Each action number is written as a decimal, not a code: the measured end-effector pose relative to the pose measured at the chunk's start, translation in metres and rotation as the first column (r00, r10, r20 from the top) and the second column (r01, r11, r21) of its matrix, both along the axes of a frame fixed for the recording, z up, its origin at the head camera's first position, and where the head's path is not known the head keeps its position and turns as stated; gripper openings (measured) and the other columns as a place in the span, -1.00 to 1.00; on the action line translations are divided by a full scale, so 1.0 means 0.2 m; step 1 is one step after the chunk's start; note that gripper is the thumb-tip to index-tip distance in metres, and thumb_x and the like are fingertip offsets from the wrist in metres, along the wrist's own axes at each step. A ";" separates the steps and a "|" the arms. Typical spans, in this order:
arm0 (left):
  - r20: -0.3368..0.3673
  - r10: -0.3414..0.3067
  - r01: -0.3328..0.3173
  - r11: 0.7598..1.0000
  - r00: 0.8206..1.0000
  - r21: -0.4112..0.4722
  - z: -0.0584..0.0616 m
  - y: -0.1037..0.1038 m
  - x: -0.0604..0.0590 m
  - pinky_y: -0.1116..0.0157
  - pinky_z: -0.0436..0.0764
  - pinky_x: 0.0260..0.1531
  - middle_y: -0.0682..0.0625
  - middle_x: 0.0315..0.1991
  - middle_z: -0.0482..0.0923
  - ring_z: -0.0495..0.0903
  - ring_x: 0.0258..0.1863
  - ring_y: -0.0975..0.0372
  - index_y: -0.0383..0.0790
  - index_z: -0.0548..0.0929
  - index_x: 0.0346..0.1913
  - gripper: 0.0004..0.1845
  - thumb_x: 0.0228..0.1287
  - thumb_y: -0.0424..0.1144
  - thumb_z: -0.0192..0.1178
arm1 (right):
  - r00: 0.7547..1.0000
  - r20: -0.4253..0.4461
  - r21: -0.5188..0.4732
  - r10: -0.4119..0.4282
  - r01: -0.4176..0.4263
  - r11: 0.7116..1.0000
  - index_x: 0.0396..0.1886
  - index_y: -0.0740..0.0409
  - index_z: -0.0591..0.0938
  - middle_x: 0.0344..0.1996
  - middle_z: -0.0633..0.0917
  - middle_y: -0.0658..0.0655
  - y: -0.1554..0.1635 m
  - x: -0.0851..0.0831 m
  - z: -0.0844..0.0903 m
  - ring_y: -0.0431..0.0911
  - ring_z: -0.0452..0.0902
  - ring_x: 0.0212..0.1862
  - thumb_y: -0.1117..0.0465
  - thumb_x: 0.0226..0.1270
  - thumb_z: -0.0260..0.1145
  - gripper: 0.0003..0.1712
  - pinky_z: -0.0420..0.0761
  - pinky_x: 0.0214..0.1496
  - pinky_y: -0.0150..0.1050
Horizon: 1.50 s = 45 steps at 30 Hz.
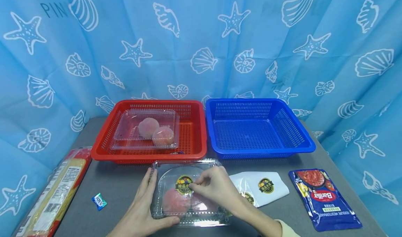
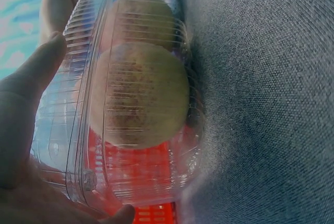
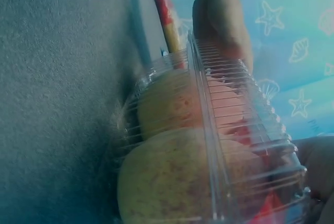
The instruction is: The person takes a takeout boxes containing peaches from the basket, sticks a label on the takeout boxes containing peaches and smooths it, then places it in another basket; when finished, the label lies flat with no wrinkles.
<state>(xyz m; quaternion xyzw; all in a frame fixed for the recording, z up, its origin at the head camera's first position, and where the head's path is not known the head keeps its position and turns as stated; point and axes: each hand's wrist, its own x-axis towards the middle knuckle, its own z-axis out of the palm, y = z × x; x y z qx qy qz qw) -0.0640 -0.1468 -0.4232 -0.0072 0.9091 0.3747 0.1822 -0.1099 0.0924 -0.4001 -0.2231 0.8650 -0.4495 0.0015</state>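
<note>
A clear plastic clamshell fruit box (image 1: 207,223) lies on the table with two peaches (image 1: 175,202) inside; the left wrist view shows a peach (image 2: 141,96) through its ribbed wall. My left hand (image 1: 142,204) grips the box's left side, thumb along the near edge and fingers along the left rim. Over the lid, my right hand (image 1: 215,186) has its fingers curled, thumb and forefinger at the right edge of a round black-and-gold fruit sticker (image 1: 183,185). That sticker lies against the lid. White backing paper (image 1: 251,179) with more such stickers lies right of the box.
Behind the box stands a red basket (image 1: 147,157) holding another clear box (image 1: 125,125) with peaches. A blue basket (image 1: 260,150) stands to its right. Long packaged noodles (image 1: 58,191) and a small wrapped candy (image 1: 99,201) lie left, a blue sauce pouch (image 1: 325,198) right.
</note>
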 end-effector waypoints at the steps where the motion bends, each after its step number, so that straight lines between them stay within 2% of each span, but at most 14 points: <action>1: -0.002 -0.003 0.003 1.000 1.000 -0.002 0.00 0.00 0.00 -0.44 0.24 0.34 -0.15 0.69 -0.41 -0.20 0.63 -0.32 0.05 -0.32 0.67 0.54 -0.20 0.41 0.53 | 1.000 -0.022 0.047 -0.014 0.016 0.999 -0.63 0.10 0.78 -0.68 0.74 -0.03 0.00 0.00 0.00 -0.47 0.44 -0.63 0.20 0.11 0.59 -0.81 0.58 -0.47 -0.47; 4: -0.004 -0.004 0.004 1.000 1.000 0.005 0.00 0.00 0.00 -0.44 0.23 0.35 -0.14 0.70 -0.41 -0.21 0.63 -0.31 0.05 -0.31 0.67 0.54 -0.21 0.42 0.53 | 0.993 -0.111 0.175 -0.044 0.063 0.983 -0.75 -0.01 0.68 -0.79 0.63 -0.17 0.00 0.01 0.01 -0.47 0.33 -0.66 0.02 0.12 0.59 -0.63 0.46 -0.50 -0.49; 6: -0.008 -0.007 0.007 1.000 1.000 0.013 0.00 0.00 0.00 -0.43 0.23 0.36 -0.14 0.69 -0.41 -0.20 0.63 -0.30 0.04 -0.30 0.67 0.54 -0.21 0.41 0.53 | 0.970 -0.241 0.260 -0.030 0.094 0.961 -0.69 -0.07 0.67 -0.77 0.58 -0.23 0.00 0.01 0.00 -0.44 0.34 -0.63 -0.08 0.11 0.58 -0.64 0.40 -0.48 -0.52; 8: -0.010 -0.007 0.007 1.000 1.000 0.024 0.00 -0.01 0.00 -0.42 0.23 0.37 -0.13 0.70 -0.41 -0.20 0.64 -0.28 0.04 -0.29 0.67 0.53 -0.21 0.42 0.53 | 0.921 -0.388 0.297 0.025 0.100 0.950 -0.53 -0.07 0.75 -0.64 0.64 -0.20 -0.01 0.02 -0.02 -0.40 0.42 -0.53 -0.07 0.11 0.58 -0.76 0.44 -0.47 -0.53; 11: -0.008 -0.010 0.010 0.999 1.000 0.039 0.01 -0.01 0.00 -0.41 0.25 0.37 -0.11 0.70 -0.42 -0.20 0.64 -0.27 0.07 -0.29 0.67 0.52 -0.19 0.41 0.53 | 0.833 -0.541 0.343 0.113 0.095 0.935 -0.20 -0.16 0.83 -0.26 0.73 -0.11 -0.02 0.02 -0.03 -0.26 0.54 -0.17 -0.05 0.12 0.58 -0.76 0.57 -0.16 -0.40; 12: -0.006 -0.011 0.011 0.999 1.000 0.041 0.01 -0.01 0.00 -0.42 0.25 0.37 -0.11 0.70 -0.42 -0.21 0.64 -0.27 0.09 -0.30 0.67 0.51 -0.19 0.41 0.52 | 0.832 -0.536 0.351 0.141 0.068 0.934 -0.15 -0.21 0.84 -0.12 0.73 -0.07 -0.02 0.01 -0.04 -0.20 0.53 -0.03 -0.04 0.14 0.57 -0.74 0.58 -0.02 -0.30; 15: 0.004 -0.013 0.013 0.999 1.000 0.043 0.01 -0.01 0.00 -0.43 0.24 0.36 -0.11 0.69 -0.43 -0.22 0.64 -0.28 0.11 -0.32 0.67 0.51 -0.17 0.42 0.51 | 0.871 -0.438 0.381 0.222 -0.043 0.923 -0.04 -0.32 0.81 0.23 0.62 0.04 -0.03 0.00 -0.03 -0.03 0.39 0.28 0.00 0.23 0.50 -0.72 0.48 0.23 0.02; 19: 0.013 -0.011 0.011 0.999 1.000 0.040 0.01 -0.01 0.00 -0.43 0.23 0.36 -0.11 0.69 -0.44 -0.22 0.64 -0.27 0.11 -0.33 0.67 0.52 -0.19 0.43 0.52 | 0.894 -0.318 0.465 0.315 -0.142 0.874 0.13 -0.43 0.73 0.44 0.47 0.09 -0.03 -0.01 -0.03 0.13 0.24 0.46 0.02 0.39 0.34 -0.64 0.35 0.29 0.18; 22: 0.012 -0.008 0.007 0.999 1.000 0.035 0.01 -0.01 0.00 -0.43 0.24 0.35 -0.11 0.69 -0.44 -0.22 0.63 -0.27 0.10 -0.32 0.67 0.52 -0.19 0.42 0.52 | 0.898 -0.305 0.509 0.317 -0.127 0.851 0.20 -0.49 0.67 0.47 0.44 0.06 -0.03 -0.02 -0.04 0.11 0.21 0.49 -0.04 0.42 0.28 -0.61 0.32 0.30 0.17; 27: -0.005 -0.013 0.013 1.000 1.000 0.021 0.01 0.00 0.00 -0.43 0.23 0.36 -0.12 0.70 -0.43 -0.22 0.64 -0.29 0.06 -0.29 0.67 0.54 -0.22 0.43 0.53 | 0.920 -0.320 0.477 0.228 -0.051 0.878 0.13 -0.45 0.72 0.41 0.50 0.00 -0.01 -0.03 -0.04 0.01 0.26 0.42 -0.18 0.33 0.35 -0.63 0.30 0.31 0.09; 35: -0.002 -0.009 0.009 1.000 1.000 0.019 0.01 0.00 0.00 -0.43 0.21 0.37 -0.12 0.70 -0.42 -0.23 0.64 -0.30 0.05 -0.30 0.67 0.56 -0.24 0.44 0.53 | 0.952 -0.267 0.423 0.151 -0.025 0.906 0.13 -0.33 0.74 0.31 0.55 -0.01 0.07 -0.03 -0.03 -0.04 0.27 0.34 -0.26 0.13 0.47 -0.46 0.34 0.23 0.03; 38: -0.001 -0.006 0.006 1.000 1.000 0.015 0.01 0.00 0.00 -0.44 0.21 0.37 -0.12 0.70 -0.40 -0.22 0.64 -0.30 0.06 -0.30 0.67 0.55 -0.24 0.44 0.53 | 0.949 -0.286 0.397 0.135 -0.011 0.918 0.10 -0.26 0.76 0.27 0.58 0.01 0.10 -0.03 -0.03 -0.07 0.30 0.31 -0.22 0.10 0.50 -0.47 0.40 0.20 0.00; 41: 0.003 -0.005 0.005 1.000 1.000 0.011 0.01 0.00 0.00 -0.43 0.22 0.37 -0.12 0.70 -0.39 -0.21 0.64 -0.29 0.07 -0.30 0.67 0.55 -0.23 0.45 0.52 | 0.919 -0.358 0.388 0.164 -0.013 0.922 0.07 -0.24 0.78 0.23 0.62 0.01 0.10 -0.03 -0.03 -0.11 0.35 0.27 -0.16 0.13 0.51 -0.52 0.46 0.20 -0.02; 45: 0.001 -0.011 0.011 1.000 1.000 0.008 0.00 0.00 0.00 -0.42 0.23 0.37 -0.13 0.70 -0.40 -0.22 0.64 -0.29 0.06 -0.31 0.67 0.56 -0.23 0.45 0.53 | 0.865 -0.399 0.479 0.305 -0.087 0.874 0.27 -0.32 0.65 0.37 0.54 0.04 0.07 0.01 -0.02 -0.01 0.34 0.38 -0.22 0.37 0.32 -0.50 0.46 0.33 0.10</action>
